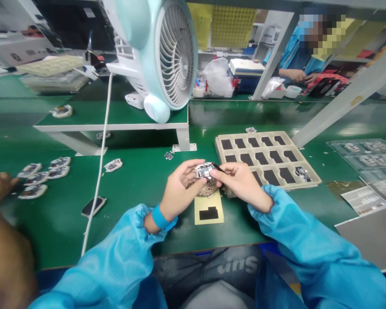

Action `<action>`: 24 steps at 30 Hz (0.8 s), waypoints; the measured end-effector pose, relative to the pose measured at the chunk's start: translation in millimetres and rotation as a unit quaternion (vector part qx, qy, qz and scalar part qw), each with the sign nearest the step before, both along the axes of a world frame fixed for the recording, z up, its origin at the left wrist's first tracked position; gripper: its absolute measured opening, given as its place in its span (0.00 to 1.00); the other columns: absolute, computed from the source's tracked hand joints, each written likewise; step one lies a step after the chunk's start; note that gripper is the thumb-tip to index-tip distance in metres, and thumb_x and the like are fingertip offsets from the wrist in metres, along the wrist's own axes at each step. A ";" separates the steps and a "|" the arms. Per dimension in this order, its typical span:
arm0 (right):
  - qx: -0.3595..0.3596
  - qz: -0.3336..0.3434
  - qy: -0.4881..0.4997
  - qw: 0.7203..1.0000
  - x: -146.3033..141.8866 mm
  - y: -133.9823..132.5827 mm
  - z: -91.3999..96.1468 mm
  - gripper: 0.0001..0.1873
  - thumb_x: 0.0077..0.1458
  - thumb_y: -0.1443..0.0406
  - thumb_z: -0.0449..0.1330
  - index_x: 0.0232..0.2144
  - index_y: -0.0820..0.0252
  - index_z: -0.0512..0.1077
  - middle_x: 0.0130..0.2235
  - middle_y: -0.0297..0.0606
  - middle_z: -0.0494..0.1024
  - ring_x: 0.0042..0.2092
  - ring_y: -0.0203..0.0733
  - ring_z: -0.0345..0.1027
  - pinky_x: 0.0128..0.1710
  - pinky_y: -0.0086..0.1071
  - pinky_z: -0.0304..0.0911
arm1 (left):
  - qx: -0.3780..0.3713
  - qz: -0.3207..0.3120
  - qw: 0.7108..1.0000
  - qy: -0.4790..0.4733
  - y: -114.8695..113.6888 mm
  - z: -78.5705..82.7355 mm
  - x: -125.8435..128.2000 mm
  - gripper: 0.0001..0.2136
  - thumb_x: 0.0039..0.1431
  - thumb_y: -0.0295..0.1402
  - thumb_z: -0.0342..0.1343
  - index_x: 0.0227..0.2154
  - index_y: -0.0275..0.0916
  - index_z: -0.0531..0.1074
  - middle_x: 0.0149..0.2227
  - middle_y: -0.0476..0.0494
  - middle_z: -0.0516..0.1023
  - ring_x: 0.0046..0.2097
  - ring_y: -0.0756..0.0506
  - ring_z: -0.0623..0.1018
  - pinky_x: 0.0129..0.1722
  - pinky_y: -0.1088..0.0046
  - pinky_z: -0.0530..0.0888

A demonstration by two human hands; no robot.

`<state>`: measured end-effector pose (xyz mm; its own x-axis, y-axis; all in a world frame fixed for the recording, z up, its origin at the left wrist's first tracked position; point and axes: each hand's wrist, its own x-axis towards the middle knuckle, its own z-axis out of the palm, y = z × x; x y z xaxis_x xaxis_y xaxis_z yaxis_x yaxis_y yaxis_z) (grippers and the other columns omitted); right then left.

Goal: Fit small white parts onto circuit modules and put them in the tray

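While left hand [176, 188] and right hand [244, 182] pinch a circuit assembly [203, 170] between fingers [196, 187], compartmented tray [300, 156] nearby

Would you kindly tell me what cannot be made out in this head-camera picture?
In the head view:
Underside of the small device: hidden, facing away from the camera.
Near-left compartment of the tray: mostly covered by the right hand.
Bits beneath the device: partly covered by the left hand, too small to identify.
Another person's arm: blurred and cut off by the left edge.
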<state>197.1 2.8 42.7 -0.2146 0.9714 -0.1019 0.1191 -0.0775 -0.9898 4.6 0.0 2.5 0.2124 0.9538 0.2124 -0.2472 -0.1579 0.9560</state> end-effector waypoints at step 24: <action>0.048 -0.017 0.128 0.990 1.6 5.4 -17.8 0.23 0.43 0.59 0.76 0.38 0.60 0.72 0.35 0.32 0.78 0.35 0.33 0.74 0.35 0.26 0.70 | -0.016 0.093 0.994 0.058 -9.9 14.2 1.8 0.21 0.52 0.32 0.74 0.49 0.38 0.80 0.47 0.38 0.84 0.45 0.41 0.85 0.48 0.68 0.83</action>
